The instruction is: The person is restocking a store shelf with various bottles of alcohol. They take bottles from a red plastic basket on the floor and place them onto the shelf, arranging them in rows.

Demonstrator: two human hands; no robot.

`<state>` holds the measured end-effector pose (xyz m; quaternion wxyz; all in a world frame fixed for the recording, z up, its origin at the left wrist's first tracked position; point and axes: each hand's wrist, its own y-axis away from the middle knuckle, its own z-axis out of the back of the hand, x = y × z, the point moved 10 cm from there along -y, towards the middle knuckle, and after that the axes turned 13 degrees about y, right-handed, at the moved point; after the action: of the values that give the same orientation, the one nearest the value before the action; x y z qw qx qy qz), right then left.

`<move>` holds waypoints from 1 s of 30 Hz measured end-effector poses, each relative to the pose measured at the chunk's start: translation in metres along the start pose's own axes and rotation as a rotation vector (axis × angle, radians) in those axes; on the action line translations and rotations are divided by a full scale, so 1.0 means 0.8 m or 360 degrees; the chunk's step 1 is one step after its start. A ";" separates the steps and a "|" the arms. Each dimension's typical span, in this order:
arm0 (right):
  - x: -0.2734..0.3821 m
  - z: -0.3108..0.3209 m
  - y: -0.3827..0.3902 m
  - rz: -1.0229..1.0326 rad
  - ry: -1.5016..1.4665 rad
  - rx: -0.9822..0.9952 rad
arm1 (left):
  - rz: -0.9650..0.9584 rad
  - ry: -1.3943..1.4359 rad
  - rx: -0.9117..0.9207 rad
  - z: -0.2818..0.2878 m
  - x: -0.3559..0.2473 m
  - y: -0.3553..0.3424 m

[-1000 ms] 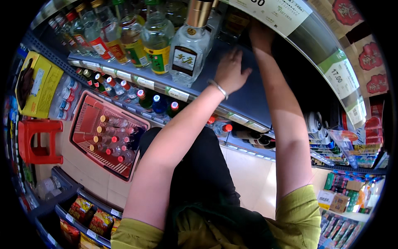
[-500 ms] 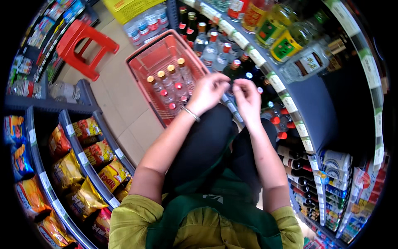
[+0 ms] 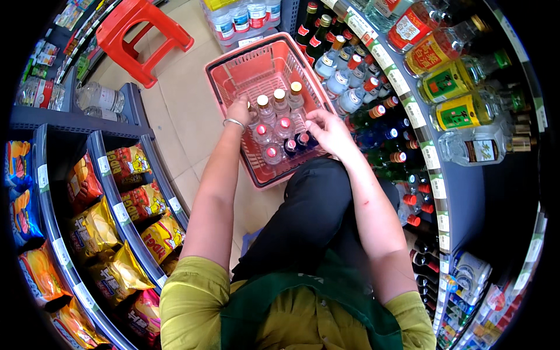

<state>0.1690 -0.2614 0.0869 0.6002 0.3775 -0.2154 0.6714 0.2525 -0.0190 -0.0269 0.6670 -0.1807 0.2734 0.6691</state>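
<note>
In the red plastic basket (image 3: 219,79), several clear glass bottles (image 3: 286,129) stand upright, some with gold caps and some with red ones. Two dark-capped bottles (image 3: 296,144) stand among them near the basket's close end. My left hand (image 3: 237,111), a bangle on its wrist, reaches inside the basket's left side. It is closed against the leftmost gold-capped bottle (image 3: 253,116), its fingertips partly hidden. Over the right rim comes my right hand (image 3: 329,131), beside the bottles, its fingers bent with a gap from the thumb and nothing visible in them.
On the right, shelves hold upright bottles (image 3: 350,96) below and large liquor bottles (image 3: 458,111) above. A red stool (image 3: 131,29) stands on the tiled floor at far left. Snack bags (image 3: 96,233) fill the left rack. Water jugs (image 3: 239,20) sit beyond the basket.
My hands were close together, right of the basket; now they are apart, the left inside it and the right at its right rim. The view has shifted, so the basket appears further right.
</note>
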 end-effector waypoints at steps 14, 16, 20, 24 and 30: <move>0.066 -0.014 0.004 0.0272 0.0341 0.0199 | -0.0551 0.0037 -0.0182 0.158 -0.125 0.070; 0.077 -0.016 0.006 0.0286 0.0145 0.0155 | -0.0647 -0.0067 -0.0144 0.197 -0.180 0.091; 0.182 0.004 0.048 0.0588 0.0257 -0.0337 | -0.0977 -0.0012 -0.0203 0.278 -0.295 0.153; 0.179 0.014 0.078 0.0482 -0.0398 -0.0623 | -0.1102 0.0163 -0.0268 0.319 -0.378 0.207; 0.145 0.103 0.188 0.0500 -0.0638 -0.1067 | -0.1211 0.1052 0.0033 0.281 -0.441 0.258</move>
<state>0.0441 -0.2765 0.2515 0.5264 0.2470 -0.5893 0.5608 0.0913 -0.1547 0.3896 0.7432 -0.4631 0.3914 0.2830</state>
